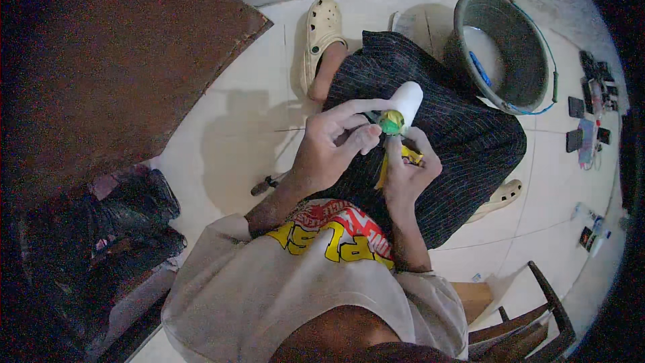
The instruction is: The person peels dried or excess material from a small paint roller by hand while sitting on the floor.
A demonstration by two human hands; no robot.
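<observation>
In front of my lap is a white cylinder [408, 102] with a rounded far end and a green and yellow near end. My left hand [332, 138] reaches it from the left, its index finger along the white side and its thumb close to the green end. From below, my right hand [411, 169] grips the cylinder near that same end. A crumpled yellow packet or wrapper [411, 155] shows at the right hand's fingers, partly hidden by them. Whether the packet is joined to the cylinder, I cannot tell.
Dark striped cloth [463, 134] covers my legs. A grey bucket [458, 47] with a blue item [480, 68] inside stands at the far right. A brown board [127, 60] fills the far left. Small items [576, 107] lie on the right floor; a chair [554, 302] is near right.
</observation>
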